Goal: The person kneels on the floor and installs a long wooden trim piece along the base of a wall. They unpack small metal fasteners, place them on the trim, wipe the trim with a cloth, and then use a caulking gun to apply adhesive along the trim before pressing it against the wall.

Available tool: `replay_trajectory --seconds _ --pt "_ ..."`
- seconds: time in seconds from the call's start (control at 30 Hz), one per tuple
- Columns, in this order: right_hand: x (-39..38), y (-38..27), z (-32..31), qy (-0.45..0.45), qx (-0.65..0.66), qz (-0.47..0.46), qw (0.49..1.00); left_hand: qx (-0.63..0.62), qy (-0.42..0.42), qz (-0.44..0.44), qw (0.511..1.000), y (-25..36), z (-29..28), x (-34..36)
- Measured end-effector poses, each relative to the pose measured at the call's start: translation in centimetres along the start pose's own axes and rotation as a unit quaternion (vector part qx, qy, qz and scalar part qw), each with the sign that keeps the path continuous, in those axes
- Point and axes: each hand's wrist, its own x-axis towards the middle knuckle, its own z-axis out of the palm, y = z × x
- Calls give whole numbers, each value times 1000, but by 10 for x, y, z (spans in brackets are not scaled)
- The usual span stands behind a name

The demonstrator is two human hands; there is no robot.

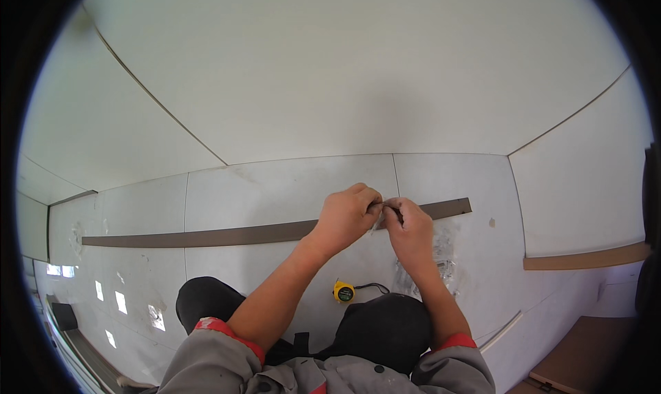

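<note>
My left hand (350, 215) and my right hand (407, 230) meet in front of me, fingertips pinched close together. Between them is something small with a bit of clear, thin plastic (376, 222) hanging down; what it is I cannot make out. Both hands are above a long brown-grey strip (206, 237) that lies across the tiled floor, its right end beyond my right hand. Partly behind my right forearm, clear plastic bags (444, 266) lie on the floor. A yellow tape measure (343, 291) with a dark wrist cord rests between my knees.
White panels (310, 70) stand ahead and to both sides. A brown edge strip (585, 257) runs along the foot of the right panel. Brown boards (585, 356) lie at the lower right. A thin pale strip (501, 330) is on the floor by my right elbow.
</note>
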Motion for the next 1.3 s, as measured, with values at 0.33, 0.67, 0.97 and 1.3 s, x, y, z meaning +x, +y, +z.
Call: replay_trajectory --seconds 0.33,0.67,0.97,1.3 --pt "-5 1 2 6 287 205 936 -436 -54 -142 887 -22 15 -12" --pt "-10 3 -6 -52 70 28 996 -38 -41 65 996 -14 7 -5" --pt "-21 4 -3 -6 378 193 906 -147 32 31 988 6 29 -11" --pt "-20 9 -3 48 401 129 905 -468 106 -246 842 0 53 -12"
